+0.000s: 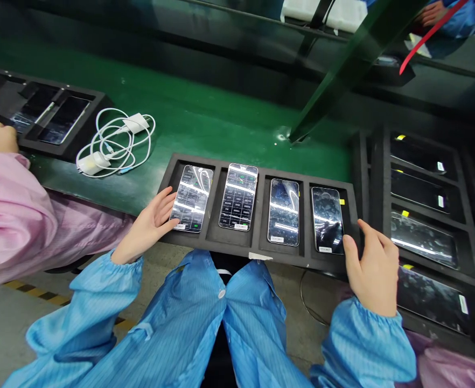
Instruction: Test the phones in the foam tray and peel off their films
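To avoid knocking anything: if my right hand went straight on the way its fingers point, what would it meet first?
Your right hand would probably meet the raised edge of the black tray first, with the rightmost phone just beyond it, though depth is hard to judge here.

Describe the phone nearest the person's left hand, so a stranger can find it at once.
On the green bench, find the black four-slot tray directly in front of the person. The phone sits in its leftmost slot, screen lit, and it alone has the left hand against its edge.
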A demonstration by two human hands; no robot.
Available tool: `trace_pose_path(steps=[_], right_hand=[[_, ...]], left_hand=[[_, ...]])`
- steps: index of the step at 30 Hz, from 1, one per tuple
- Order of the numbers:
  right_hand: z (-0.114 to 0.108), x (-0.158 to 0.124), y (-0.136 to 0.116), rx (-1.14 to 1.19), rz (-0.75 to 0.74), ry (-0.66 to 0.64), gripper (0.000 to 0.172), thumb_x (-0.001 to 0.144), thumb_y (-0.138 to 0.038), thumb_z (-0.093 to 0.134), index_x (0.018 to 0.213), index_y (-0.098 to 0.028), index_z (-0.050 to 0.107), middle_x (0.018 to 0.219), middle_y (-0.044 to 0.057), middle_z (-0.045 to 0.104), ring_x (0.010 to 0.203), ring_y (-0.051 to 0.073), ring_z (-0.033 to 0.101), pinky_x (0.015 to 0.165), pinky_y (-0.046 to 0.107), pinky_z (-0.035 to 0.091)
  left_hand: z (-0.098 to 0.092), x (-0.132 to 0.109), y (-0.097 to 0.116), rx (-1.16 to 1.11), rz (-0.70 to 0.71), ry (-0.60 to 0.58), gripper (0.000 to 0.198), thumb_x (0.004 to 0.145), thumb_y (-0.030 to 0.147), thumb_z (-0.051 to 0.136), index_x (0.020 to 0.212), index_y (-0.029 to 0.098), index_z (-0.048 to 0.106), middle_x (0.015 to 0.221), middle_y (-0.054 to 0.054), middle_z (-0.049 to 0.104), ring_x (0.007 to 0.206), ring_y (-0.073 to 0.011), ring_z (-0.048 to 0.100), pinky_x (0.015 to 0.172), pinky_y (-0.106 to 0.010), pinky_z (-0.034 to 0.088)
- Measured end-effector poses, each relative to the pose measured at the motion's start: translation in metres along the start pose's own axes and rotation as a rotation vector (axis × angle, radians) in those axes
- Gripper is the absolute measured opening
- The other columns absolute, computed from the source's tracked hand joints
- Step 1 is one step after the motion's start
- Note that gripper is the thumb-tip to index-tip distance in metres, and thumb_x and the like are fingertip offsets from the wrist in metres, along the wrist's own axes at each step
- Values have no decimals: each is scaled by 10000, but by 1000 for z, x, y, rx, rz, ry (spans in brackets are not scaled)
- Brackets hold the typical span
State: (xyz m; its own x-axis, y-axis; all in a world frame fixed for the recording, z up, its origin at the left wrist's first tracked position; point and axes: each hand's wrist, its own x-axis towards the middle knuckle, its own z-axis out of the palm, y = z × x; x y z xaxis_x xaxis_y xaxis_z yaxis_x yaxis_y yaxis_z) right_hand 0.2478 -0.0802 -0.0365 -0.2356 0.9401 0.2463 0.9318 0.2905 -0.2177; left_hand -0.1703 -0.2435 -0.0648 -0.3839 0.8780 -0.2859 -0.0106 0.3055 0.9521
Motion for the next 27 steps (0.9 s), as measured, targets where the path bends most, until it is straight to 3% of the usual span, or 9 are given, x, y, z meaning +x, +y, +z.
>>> trace_pose_path(steps=[4, 12, 16, 21, 27], right_hand=[[2, 0, 0, -20, -3, -12, 746, 941, -622, 288, 1388, -66, 504, 1271, 227, 607, 1260, 391, 493, 1047, 606, 419], [3, -3, 0, 50, -2, -3, 659, 955, -560, 343, 1418, -107, 467, 1340, 196, 579, 1280, 364, 493, 1071, 575, 412], [16, -2, 2, 92, 16, -57, 687, 968, -546, 329, 1490, -100, 342, 1490, 209, 439, 1381, 365, 419, 1113, 577, 369], [32, 4, 7, 64, 53, -65, 776, 963, -577, 285, 1473, 7, 324, 1485, 279, 406, 1403, 401, 381, 1145, 594, 317], [27, 8, -1, 12, 136, -106, 817, 947, -589, 280, 1477, 32, 315, 1466, 293, 423, 1377, 434, 393, 1110, 601, 355]], left_hand=[[1, 0, 1, 6, -8, 5, 906, 735, 387, 761, 1479, 258, 262, 1560, -144, 337, 1445, -291, 358, 1211, -478, 350], [4, -3, 7, 19, -47, 80, 703, 870, 457, 599, 1474, 245, 307, 1534, -130, 390, 1425, -288, 393, 1228, -520, 294], [6, -5, 9, 10, -36, 109, 651, 904, 451, 536, 1477, 241, 310, 1521, -124, 412, 1412, -274, 415, 1215, -491, 341], [10, -9, 7, 62, 121, 176, 582, 929, 420, 499, 1464, 269, 329, 1525, -84, 416, 1423, -229, 404, 1227, -451, 340], [6, -18, 6, 289, 330, 286, 493, 943, 393, 481, 1428, 354, 401, 1522, 12, 414, 1443, -211, 365, 1265, -480, 270]])
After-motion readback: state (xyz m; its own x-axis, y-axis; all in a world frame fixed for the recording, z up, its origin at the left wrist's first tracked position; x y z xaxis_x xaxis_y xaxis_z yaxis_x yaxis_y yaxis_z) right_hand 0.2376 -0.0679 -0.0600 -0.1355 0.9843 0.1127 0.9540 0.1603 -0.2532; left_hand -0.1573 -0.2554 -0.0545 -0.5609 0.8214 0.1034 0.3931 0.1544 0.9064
